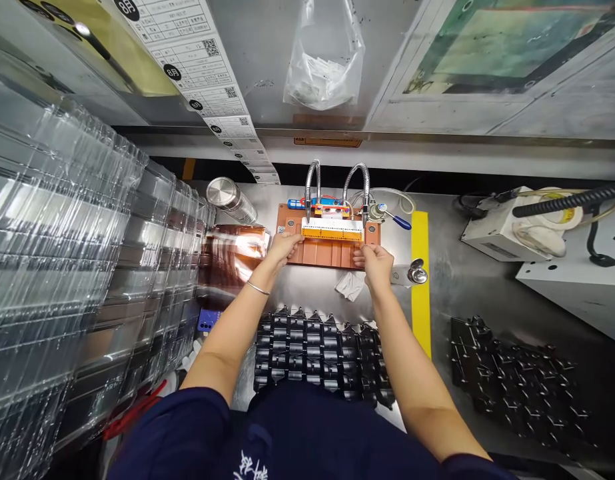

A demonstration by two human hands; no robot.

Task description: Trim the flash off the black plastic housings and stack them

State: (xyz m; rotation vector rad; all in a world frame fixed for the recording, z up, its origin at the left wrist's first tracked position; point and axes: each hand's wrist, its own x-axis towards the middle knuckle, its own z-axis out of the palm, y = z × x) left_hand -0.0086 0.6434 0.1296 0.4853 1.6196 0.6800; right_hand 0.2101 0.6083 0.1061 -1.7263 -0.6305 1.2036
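A long strip, white along the back and orange along the front with a row of small dark marks (332,233), lies across a brown fixture block (327,257). At its left end, my left hand (285,247) pinches the strip's edge between closed fingers. My right hand (376,262) has its fingers bent together at the right end, gripping the corner there. Two bendable metal tubes (363,177) arch over the block and point down near the strip's ends. Behind the strip, a blue cylinder (296,204) and small fittings sit on the block.
Rows of black plastic parts (314,347) lie before me, with more black parts (517,387) at right. Stacked clear trays (77,267) rise at left, beside copper-coloured sheets (232,260) and a steel-lidded bottle (232,199). A white machine (507,230) stands right of yellow tape (421,313).
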